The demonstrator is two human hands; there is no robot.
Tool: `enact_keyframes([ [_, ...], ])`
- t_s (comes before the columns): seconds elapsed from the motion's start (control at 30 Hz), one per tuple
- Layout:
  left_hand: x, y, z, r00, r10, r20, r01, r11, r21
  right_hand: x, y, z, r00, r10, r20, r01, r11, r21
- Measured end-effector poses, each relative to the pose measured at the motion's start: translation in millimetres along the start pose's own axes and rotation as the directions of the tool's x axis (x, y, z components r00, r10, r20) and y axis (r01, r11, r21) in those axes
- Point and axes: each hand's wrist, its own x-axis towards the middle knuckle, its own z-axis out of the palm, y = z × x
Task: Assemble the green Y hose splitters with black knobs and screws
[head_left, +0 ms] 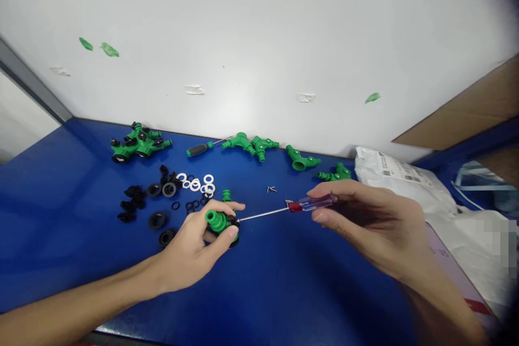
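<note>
"Two grips on my screen: what's held?"

"Fingers of the left hand (190, 246) clench a glossy green plastic hose connector (216, 221); fingers of the right hand (365, 221) pinch a clear-handled screwdriver (312, 204), its slim steel shaft reaching the connector."

Open blue bench (295, 292) near; green hose fittings (241, 142) block beyond.

Our left hand (190, 243) grips a green plastic hose connector (217, 221) with black rings, while at its 3 o'clock our right hand (365, 221) pinches a red-and-clear screwdriver (310, 204), its thin steel shaft (263, 214) pointing at the connector.
</note>
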Motion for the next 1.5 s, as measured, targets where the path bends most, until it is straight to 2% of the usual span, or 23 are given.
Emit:
enact_keyframes([
  [0.07,-0.1,0.3,-0.5,1.000,0.005,-0.008,-0.005,1.000,-0.003,-0.7,-0.6,-0.8,0.999,0.025,0.033,-0.025,1.000,0.001],
  [0.27,-4.1,5.4,-0.8,0.998,0.008,0.066,-0.016,0.994,0.111,-3.6,3.4,5.1,1.000,0.003,0.028,0.003,0.982,-0.191],
  [0.37,-3.4,5.6,-0.7,0.999,0.007,0.047,-0.013,0.993,0.114,-7.9,8.6,8.2,1.000,0.024,0.004,-0.023,0.989,-0.146],
  [0.5,-1.1,4.3,-1.7,1.000,0.026,0.006,-0.026,0.994,0.108,-10.8,7.5,6.9,0.983,0.010,0.185,0.008,0.996,-0.093],
  [0.57,-1.7,3.4,-2.4,0.999,0.039,0.012,-0.040,0.990,0.133,-9.8,5.1,6.3,0.972,0.026,0.232,-0.003,0.995,-0.101],
  [0.77,-5.3,2.1,-3.2,0.998,0.051,0.039,-0.057,0.984,0.167,-8.5,4.7,7.8,0.976,0.063,0.210,-0.033,0.989,-0.143],
  [1.0,-3.8,4.7,-3.2,0.999,0.026,0.031,-0.030,0.990,0.136,-11.4,9.6,3.5,0.970,0.055,0.238,-0.046,0.998,-0.043],
  [1.1,-4.9,3.6,-3.8,0.998,0.031,0.048,-0.037,0.988,0.148,-8.9,8.6,3.8,0.978,0.039,0.206,-0.019,0.995,-0.102],
  [1.2,-5.2,2.7,-3.9,0.998,0.045,0.054,-0.054,0.984,0.171,-9.1,5.5,4.5,0.972,0.017,0.236,0.020,0.988,-0.153],
  [1.37,-3.4,4.2,-3.0,0.999,0.032,0.027,-0.036,0.987,0.157,-12.9,5.1,3.8,0.973,0.016,0.228,-0.001,0.998,-0.067],
  [1.5,-4.1,6.7,-4.7,0.993,0.115,0.037,-0.121,0.964,0.238,-10.8,7.2,4.8,0.981,-0.033,0.190,0.058,0.990,-0.128],
])
